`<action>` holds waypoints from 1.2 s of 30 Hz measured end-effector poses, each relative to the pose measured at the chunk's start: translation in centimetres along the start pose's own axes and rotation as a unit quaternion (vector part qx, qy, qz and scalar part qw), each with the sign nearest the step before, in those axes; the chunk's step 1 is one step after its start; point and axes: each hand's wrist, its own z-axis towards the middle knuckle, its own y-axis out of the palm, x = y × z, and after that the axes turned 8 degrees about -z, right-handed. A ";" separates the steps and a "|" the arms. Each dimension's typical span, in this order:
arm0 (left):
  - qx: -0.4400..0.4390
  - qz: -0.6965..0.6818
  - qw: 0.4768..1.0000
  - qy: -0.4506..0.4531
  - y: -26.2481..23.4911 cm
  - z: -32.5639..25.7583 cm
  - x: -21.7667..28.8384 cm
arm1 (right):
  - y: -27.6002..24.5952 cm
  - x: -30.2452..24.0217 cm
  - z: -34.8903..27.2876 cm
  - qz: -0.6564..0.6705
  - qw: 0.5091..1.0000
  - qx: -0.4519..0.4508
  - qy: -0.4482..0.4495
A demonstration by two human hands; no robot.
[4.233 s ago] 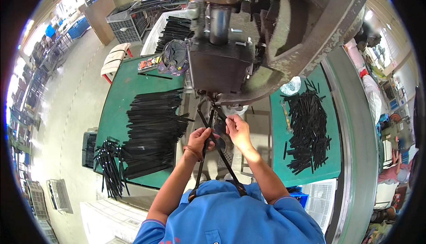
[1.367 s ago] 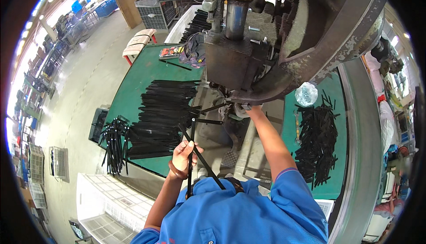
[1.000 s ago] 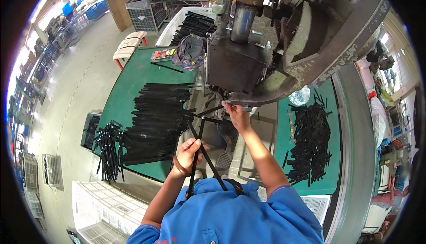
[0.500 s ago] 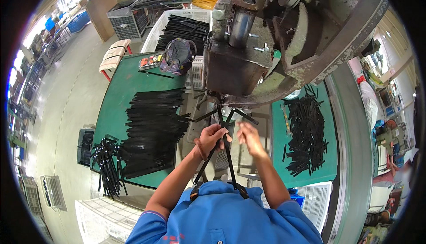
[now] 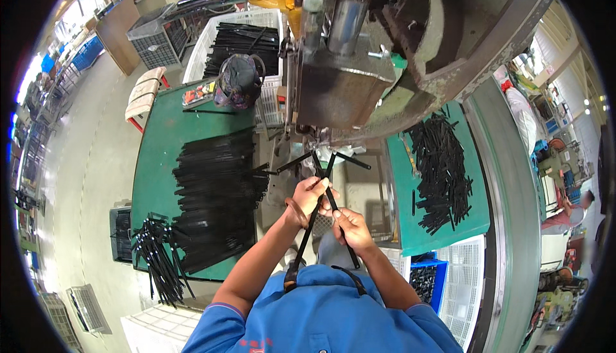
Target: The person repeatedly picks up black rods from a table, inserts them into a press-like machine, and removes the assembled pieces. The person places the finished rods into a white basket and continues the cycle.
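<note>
Linked flat black metal bars (image 5: 307,236) cross in an X below the press head (image 5: 340,100), with shorter bars spreading out at their far ends. My left hand (image 5: 308,196) is closed around the bars just below the crossing. Lower and to the right, my right hand (image 5: 351,226) grips the bar that slants toward my body. The far ends of the bars sit under the press; exactly how they meet its tooling is too small to tell.
Long black bars (image 5: 215,193) cover much of the left green table. Shorter black pieces (image 5: 439,167) are heaped on the right one, beside a wrench (image 5: 409,157). A dark bag (image 5: 239,84) sits before a white crate (image 5: 192,61). A blue bin (image 5: 439,285) stands low at right.
My right hand, previously apart from the bars with fingers raised, has come down and left onto one. That bar's near end has swung right. The whole view has shifted slightly.
</note>
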 end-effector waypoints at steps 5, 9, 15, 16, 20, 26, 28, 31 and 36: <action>0.008 -0.002 1.000 0.004 0.0 -0.2 0.2 | 0.2 0.2 -0.1 0.006 1.000 0.008 0.013; 0.011 0.003 1.000 0.007 -0.2 0.1 -0.1 | 0.1 -0.4 -0.1 0.010 1.000 -0.008 0.006; 0.013 0.017 1.000 0.002 0.5 0.3 -0.1 | -0.5 -0.7 -0.4 0.017 1.000 -0.016 0.005; 0.016 0.019 1.000 0.004 0.7 0.1 0.1 | -0.6 -0.6 -0.3 0.014 1.000 -0.016 0.002; 0.045 0.037 0.998 0.032 3.1 -1.1 1.9 | -0.3 -2.2 -0.9 0.008 1.000 0.002 0.006; 0.077 0.206 0.949 0.224 -0.4 -2.8 -1.8 | 1.6 0.7 0.1 -0.055 0.996 -0.046 -0.050; 0.234 0.409 0.846 0.251 -1.4 -4.7 -1.8 | 3.3 2.3 1.3 -0.189 0.979 -0.046 -0.062; 0.273 0.140 0.931 0.200 -8.4 -6.2 -4.3 | 5.5 3.6 3.5 -0.455 0.853 -0.149 -0.205; 0.200 -0.301 0.877 0.317 -14.9 -17.5 -4.8 | 8.3 4.3 10.1 -0.485 0.801 -0.183 -0.300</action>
